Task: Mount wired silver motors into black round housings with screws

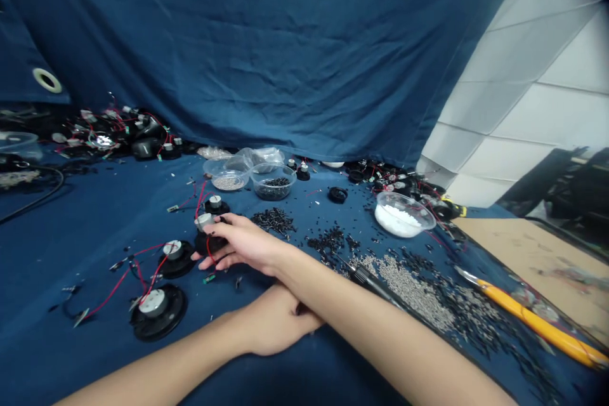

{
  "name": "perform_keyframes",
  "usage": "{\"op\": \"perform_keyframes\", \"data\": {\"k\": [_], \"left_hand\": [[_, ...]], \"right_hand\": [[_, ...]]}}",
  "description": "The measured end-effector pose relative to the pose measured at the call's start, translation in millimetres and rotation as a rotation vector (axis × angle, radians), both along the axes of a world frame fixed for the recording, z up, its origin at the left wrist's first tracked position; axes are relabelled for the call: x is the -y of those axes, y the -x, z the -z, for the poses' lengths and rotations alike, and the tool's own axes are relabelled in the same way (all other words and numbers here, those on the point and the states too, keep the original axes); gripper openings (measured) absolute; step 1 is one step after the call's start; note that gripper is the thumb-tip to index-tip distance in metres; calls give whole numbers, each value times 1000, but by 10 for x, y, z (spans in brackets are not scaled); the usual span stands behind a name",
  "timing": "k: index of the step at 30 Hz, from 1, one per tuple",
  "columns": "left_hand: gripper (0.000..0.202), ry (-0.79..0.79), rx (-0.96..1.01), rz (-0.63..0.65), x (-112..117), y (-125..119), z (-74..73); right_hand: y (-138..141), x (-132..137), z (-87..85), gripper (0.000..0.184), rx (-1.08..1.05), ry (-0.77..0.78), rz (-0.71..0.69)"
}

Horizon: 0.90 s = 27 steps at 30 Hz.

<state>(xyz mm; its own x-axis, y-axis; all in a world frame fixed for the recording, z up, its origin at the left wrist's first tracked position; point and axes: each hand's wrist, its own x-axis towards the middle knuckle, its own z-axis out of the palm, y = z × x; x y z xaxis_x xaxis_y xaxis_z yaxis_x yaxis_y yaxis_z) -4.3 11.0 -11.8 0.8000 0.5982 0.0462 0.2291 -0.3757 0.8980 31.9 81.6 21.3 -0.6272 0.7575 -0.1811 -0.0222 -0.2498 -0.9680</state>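
Blue-draped bench (95,216) carried a small speaker (206,243), clasped by the right hand (245,246) reaching left; the left hand (273,323) lay nearer, its grip unreadable.

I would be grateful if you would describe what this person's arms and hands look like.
The right hand and left hand wear no gloves. Both arms are bare as far as the picture shows, with no sleeves, watch, ring or bracelet visible.

Centre frame, the right hand (242,244) reaches leftward and grips a small black speaker (209,242) with red wires. The left hand (273,323) rests on the blue cloth (95,222) beneath that forearm. A larger speaker (158,311) lies lower left.
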Motion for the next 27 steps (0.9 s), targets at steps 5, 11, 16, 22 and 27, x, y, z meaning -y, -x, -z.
{"op": "perform_keyframes", "data": {"k": [5,11,16,22,27], "left_hand": [[9,-215,-101,5,-13,-61,48],[7,-257,-124,50,-10,-74,89],[11,-255,-177,35,-22,-79,86],[17,-339,-217,59,2,-83,35],[20,-519,-258,-102,-102,-32,52]], "right_hand": [[-83,-163,154,31,323,-224,47],[-122,-188,268,42,575,-599,155],[-255,-174,152,50,767,-910,242],[-1279,-542,-50,26,1159,-933,606],[-2161,-750,173,27,1445,-789,696]]}}
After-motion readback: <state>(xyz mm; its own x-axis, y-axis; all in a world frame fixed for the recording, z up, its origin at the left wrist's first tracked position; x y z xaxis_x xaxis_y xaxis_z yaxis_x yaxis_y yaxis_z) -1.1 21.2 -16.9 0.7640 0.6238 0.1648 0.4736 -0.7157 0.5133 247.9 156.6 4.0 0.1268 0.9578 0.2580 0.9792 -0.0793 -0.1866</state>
